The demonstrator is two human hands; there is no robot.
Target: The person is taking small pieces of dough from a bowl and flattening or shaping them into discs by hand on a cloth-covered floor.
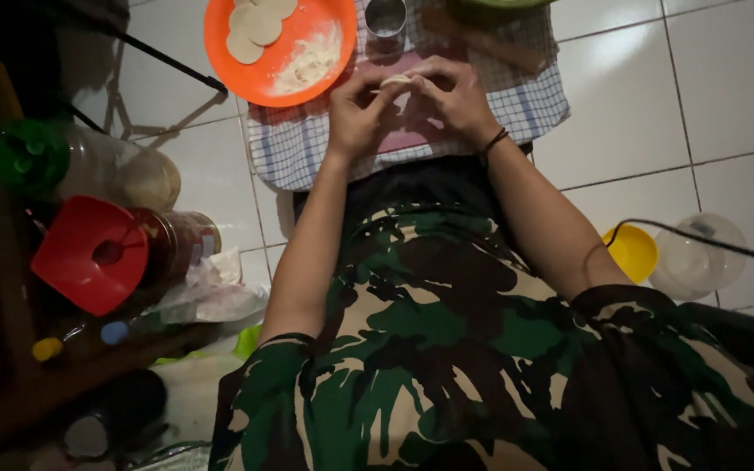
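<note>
Head: both hands [407, 109] pinch dough [396, 80].

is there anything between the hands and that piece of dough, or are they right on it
Nothing visible stands between them. The left hand and the right hand both pinch the small dough piece directly with their fingertips, above the checkered cloth. The orange plate lies off to the left.

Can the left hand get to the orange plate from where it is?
Probably yes: the orange plate lies just beyond the left hand with nothing between, though both hands are pinching a dough piece.
</note>
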